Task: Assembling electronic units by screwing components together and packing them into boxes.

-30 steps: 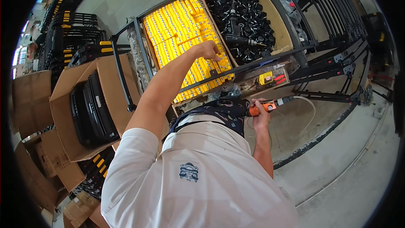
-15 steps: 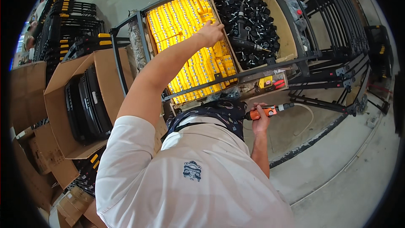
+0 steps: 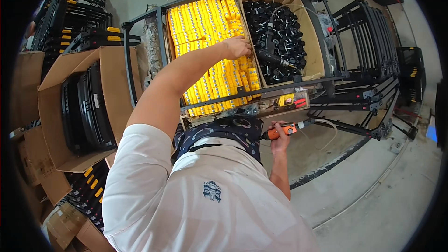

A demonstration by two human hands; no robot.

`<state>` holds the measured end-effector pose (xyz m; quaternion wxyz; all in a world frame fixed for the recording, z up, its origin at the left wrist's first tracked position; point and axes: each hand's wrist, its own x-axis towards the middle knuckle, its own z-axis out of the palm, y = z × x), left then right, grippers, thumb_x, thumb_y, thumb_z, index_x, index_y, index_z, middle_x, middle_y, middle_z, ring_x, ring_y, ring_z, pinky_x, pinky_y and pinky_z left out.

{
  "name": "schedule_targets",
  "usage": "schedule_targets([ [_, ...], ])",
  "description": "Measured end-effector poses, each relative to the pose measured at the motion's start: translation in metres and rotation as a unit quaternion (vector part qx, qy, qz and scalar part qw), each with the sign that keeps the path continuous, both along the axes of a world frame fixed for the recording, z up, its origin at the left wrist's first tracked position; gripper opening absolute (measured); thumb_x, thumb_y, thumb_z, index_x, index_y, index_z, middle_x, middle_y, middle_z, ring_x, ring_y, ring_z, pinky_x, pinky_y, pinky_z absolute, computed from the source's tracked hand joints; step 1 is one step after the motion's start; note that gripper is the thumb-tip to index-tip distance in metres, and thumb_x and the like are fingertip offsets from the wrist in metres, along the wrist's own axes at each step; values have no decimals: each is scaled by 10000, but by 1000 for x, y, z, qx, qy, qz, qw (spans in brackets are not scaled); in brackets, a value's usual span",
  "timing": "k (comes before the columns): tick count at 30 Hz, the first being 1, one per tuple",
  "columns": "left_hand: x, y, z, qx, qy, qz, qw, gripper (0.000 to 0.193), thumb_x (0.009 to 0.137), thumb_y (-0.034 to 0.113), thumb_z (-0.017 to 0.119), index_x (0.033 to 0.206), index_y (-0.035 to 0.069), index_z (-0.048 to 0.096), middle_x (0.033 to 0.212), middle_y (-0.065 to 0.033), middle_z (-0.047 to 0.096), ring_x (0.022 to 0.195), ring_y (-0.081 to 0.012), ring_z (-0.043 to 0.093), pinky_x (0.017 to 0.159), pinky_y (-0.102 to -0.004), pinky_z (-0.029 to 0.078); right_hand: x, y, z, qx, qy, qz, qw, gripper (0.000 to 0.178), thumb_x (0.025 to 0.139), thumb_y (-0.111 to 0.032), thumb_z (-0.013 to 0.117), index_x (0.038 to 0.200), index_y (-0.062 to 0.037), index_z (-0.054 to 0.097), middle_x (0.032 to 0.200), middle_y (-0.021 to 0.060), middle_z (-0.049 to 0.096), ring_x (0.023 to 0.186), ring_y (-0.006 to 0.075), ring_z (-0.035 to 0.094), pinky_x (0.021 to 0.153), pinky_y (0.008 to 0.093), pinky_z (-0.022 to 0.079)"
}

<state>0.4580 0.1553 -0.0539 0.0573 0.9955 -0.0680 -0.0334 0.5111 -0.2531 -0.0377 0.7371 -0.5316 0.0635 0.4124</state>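
Observation:
My left hand (image 3: 237,47) reaches into a wooden bin packed with rows of yellow plastic parts (image 3: 205,81) bearing small metal fittings. Its fingers are curled down at the bin's right side, against the yellow parts; what they pinch is hidden. Low at my right hip, my right hand (image 3: 280,141) is closed around an orange power screwdriver (image 3: 281,131), with a pale hose (image 3: 332,127) running from its dark end. The neighbouring bin holds many black knob-like parts (image 3: 291,32). A second, dark power driver (image 3: 273,57) lies on top of them.
A dark metal frame (image 3: 205,102) surrounds the bins. In front, a narrow tray holds a yellow item (image 3: 285,100) and red-handled pliers (image 3: 299,101). At left stands an open cardboard box (image 3: 108,107) of black panels. Black frames (image 3: 368,42) are stacked at right.
My left hand has shifted nearer to me along the right side of the yellow parts. The orange screwdriver stays in my right hand. The whole view has shifted slightly.

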Motion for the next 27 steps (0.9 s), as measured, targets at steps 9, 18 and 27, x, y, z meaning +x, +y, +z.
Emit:
schedule_targets([
  [9,-68,-21,101,-142,67,186,970,297,867,180,463,1059,40,640,1067,-151,637,951,-328,606,867,-394,463,0,13,35,42,-141,-1,989,170,865,-24,608,1011,-47,525,864,134,612,703,210,582,698,347,500],
  [18,-223,-129,64,-536,-43,368,758,367,847,233,577,1092,-39,611,990,-228,647,901,-305,642,797,-379,496,-38,100,113,206,-261,102,938,131,878,-8,558,1003,-20,521,871,130,606,714,193,573,710,331,485],
  [27,-252,-134,48,-333,-52,379,862,365,793,160,688,1092,-36,612,1035,-226,635,955,-375,609,835,-397,487,-107,178,119,236,-310,103,915,43,846,2,598,866,24,566,809,148,637,645,184,607,646,298,495],
])
